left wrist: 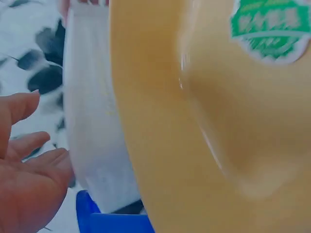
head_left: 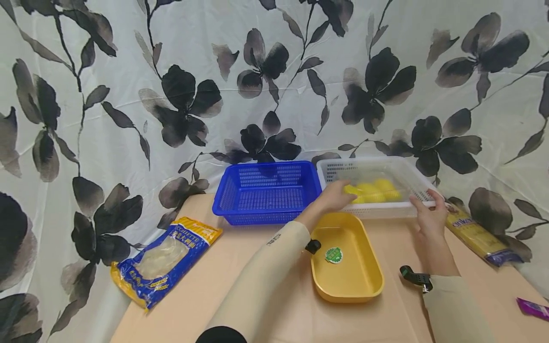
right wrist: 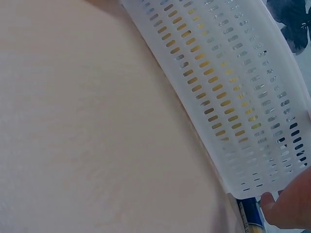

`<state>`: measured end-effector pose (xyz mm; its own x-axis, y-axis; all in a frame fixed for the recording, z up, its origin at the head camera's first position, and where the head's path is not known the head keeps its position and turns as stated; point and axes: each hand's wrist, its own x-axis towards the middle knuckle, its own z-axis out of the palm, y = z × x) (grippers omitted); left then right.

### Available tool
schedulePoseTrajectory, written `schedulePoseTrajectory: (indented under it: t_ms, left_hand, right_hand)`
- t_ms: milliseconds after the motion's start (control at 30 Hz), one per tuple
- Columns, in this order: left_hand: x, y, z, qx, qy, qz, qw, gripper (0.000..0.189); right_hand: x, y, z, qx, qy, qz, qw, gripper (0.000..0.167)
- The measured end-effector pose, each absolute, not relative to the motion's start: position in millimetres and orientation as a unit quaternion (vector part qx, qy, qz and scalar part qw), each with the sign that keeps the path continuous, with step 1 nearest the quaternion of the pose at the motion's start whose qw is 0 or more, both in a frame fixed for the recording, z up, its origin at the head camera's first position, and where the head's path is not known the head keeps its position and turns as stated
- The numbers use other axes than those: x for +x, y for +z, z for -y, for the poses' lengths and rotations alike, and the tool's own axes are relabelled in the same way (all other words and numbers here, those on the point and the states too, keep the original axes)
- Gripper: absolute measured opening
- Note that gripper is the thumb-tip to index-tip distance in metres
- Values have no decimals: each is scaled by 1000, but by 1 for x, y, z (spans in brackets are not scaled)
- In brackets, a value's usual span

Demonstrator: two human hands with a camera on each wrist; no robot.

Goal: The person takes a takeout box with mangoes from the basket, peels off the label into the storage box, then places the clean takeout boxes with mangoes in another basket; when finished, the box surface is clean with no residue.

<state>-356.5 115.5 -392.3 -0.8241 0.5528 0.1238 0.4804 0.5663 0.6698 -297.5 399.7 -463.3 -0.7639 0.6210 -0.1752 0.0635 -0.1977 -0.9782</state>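
A white slotted plastic basket (head_left: 377, 207) stands at the back right, with rounded yellow things (head_left: 383, 189) inside that look covered by clear plastic. My left hand (head_left: 335, 196) reaches over the basket's front left rim, its fingertips beside the yellow things. In the left wrist view that hand (left wrist: 31, 179) shows spread, relaxed fingers near the white wall. At the front right corner my right hand (head_left: 431, 214) holds the basket's rim. The right wrist view shows its thumb (right wrist: 286, 206) at that corner; the other fingers are mostly hidden there.
A blue basket (head_left: 257, 218) stands left of the white one. Below my left forearm is a yellow tray (head_left: 351, 281) with a green sticker. A blue-and-yellow pasta bag (head_left: 165, 262) lies left, another yellow packet (head_left: 480, 233) right, and a purple wrapper (head_left: 533, 308) at the right edge.
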Motion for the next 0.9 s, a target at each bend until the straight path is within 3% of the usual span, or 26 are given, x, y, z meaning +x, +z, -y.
schedulePoseTrajectory:
  t_ms: [400, 667, 900]
  left_hand:
    - [-303, -382, -29, 359, 405, -841, -9, 65]
    - [-305, -400, 54, 289, 381, -876, -64, 74]
    - [-317, -417, 94, 205, 201, -942, -175, 79]
  right_hand:
    - [-293, -461, -414, -289, 733, 578, 213, 78]
    - [-290, -457, -419, -302, 728, 580, 209, 80]
    - [-286, -458, -417, -327, 693, 609, 208, 77]
